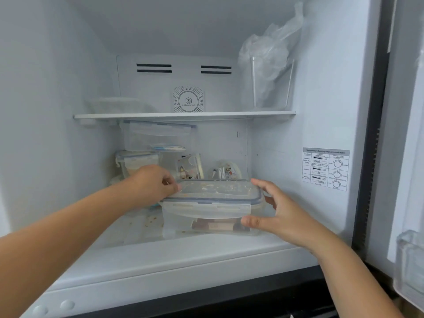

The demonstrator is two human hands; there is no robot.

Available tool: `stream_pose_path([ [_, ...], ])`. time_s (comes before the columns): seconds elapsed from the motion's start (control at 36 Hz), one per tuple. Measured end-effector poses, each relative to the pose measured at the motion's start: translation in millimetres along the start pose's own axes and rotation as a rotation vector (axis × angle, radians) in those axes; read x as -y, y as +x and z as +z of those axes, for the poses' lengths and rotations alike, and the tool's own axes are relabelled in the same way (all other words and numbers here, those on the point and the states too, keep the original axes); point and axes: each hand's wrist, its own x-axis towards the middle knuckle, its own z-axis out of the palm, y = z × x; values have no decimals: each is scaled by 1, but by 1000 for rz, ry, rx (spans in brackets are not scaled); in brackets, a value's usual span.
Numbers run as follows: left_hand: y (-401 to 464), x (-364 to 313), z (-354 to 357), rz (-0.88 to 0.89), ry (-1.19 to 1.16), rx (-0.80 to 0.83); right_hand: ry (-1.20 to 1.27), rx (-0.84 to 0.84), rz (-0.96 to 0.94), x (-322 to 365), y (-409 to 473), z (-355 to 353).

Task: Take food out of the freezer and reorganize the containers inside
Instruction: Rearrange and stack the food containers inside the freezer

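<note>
A clear rectangular food container [213,203] with a snap-lock lid sits on the freezer floor [146,260], near the front right. My left hand [153,184] holds its left end, fingers curled over the lid's corner. My right hand [275,207] grips its right end, thumb on the front lower edge and fingers along the far side. Brownish food shows through the container's wall. Behind it on the left stand a clear lidded container [158,136] stacked on a smaller tub [135,164].
A white shelf [183,115] splits the freezer. On it stand a clear cup stuffed with plastic bags [268,72] at the right and a frosted bag [117,105] at the left. Small packets [226,169] lie at the back. The open door's bin [410,267] is at the far right.
</note>
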Motion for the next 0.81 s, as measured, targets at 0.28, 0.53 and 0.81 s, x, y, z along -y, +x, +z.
stream_pose_path([
  [0.28,13,-4,-15,108,40,180,-72,-111,-45,4,-10,2],
  [0.53,52,-57,-8,408,338,38,-86,-137,-51,10,-19,7],
  [0.81,117,-103,26,473,701,135,-146,-217,-28,8,-27,11],
])
